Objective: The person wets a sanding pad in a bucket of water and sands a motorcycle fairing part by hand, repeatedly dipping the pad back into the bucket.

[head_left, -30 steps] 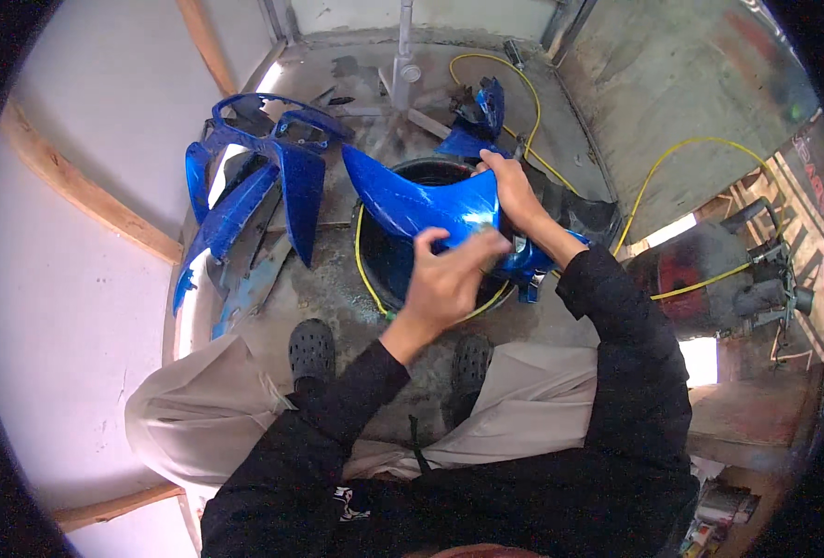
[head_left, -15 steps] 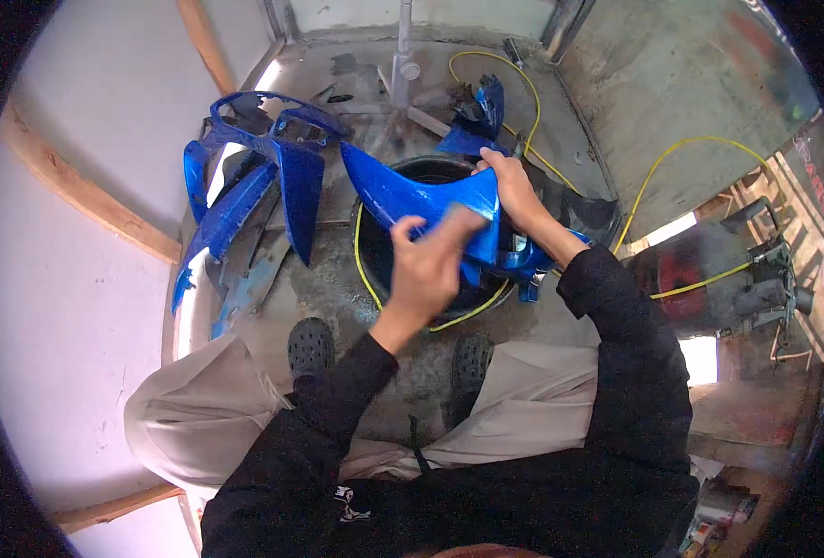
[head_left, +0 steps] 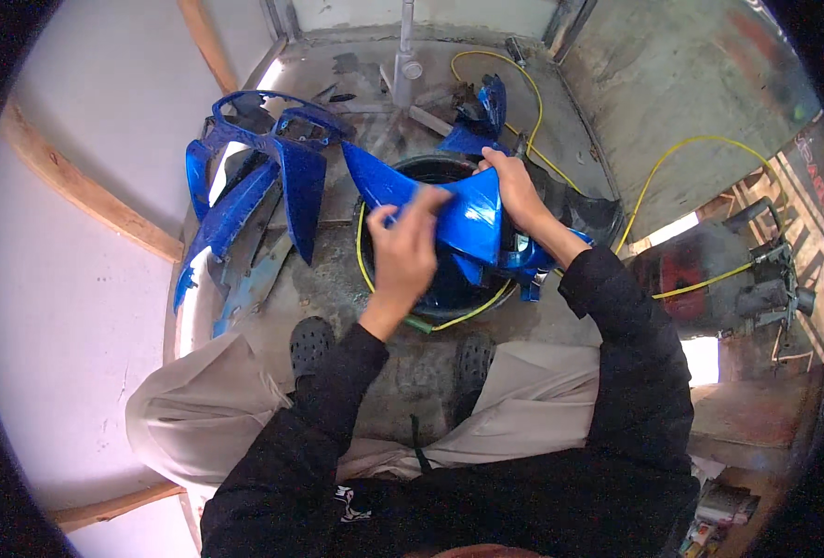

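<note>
My right hand [head_left: 519, 195] grips a glossy blue, curved plastic panel [head_left: 472, 228] by its upper right part, holding it over a round black tub [head_left: 430, 293]. My left hand [head_left: 401, 246] is on the panel's face, fingers bent and smeared by motion, so I cannot tell what is under them. Another blue piece with black parts [head_left: 523, 265] sits beneath the panel at the right of the tub. A yellow hose [head_left: 472, 312] curves round the tub's front.
Several blue fairing pieces [head_left: 300, 195] lie at left; another [head_left: 491, 102] is behind the tub. A grey metal post [head_left: 405, 70] stands at the back, a dark cylindrical tank [head_left: 700, 279] at right. My sandaled feet [head_left: 309, 344] are below, between white and grey walls [head_left: 82, 316].
My left hand has moved leftward along the face of the blue panel over the last second, its fingers blurred. My right hand keeps its grip, nearly still.
</note>
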Demonstrator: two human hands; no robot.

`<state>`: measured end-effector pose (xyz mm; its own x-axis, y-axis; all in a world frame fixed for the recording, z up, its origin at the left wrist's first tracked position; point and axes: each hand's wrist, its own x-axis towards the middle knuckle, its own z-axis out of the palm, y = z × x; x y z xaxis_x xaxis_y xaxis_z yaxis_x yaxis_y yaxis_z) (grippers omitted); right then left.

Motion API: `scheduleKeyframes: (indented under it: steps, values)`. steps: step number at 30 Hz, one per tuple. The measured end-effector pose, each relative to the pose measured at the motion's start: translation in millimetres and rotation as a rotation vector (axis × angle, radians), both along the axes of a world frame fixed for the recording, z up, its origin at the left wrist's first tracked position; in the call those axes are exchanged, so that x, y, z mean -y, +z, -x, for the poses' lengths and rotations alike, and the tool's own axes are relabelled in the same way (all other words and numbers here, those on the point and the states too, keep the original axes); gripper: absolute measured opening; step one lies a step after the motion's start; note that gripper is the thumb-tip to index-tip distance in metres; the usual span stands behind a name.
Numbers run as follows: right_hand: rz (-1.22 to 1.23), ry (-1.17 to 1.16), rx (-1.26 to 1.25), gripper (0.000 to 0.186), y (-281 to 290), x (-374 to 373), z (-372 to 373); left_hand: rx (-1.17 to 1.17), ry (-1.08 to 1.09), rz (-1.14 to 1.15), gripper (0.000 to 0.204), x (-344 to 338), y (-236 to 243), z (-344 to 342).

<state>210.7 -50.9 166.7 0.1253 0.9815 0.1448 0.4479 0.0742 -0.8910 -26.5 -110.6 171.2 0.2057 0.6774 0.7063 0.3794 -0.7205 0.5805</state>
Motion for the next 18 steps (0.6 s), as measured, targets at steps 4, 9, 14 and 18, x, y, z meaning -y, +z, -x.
scheduleKeyframes:
  steps: [4,9,14,18]
  values:
    - [-0.001,0.020,-0.009,0.036,2,-2,6,0.025,0.259,0.099,0.028,-24,-16,13]
    - [-0.211,-0.037,0.129,0.037,-13,-4,-7,0.037,-0.202,-0.040,0.043,49,-1,-35]
    - [0.029,0.023,0.094,0.037,3,2,7,-0.010,0.103,0.041,0.031,-9,-11,11]
    - [0.009,0.015,0.030,0.040,16,3,11,0.067,0.247,0.071,0.026,-23,-19,13]
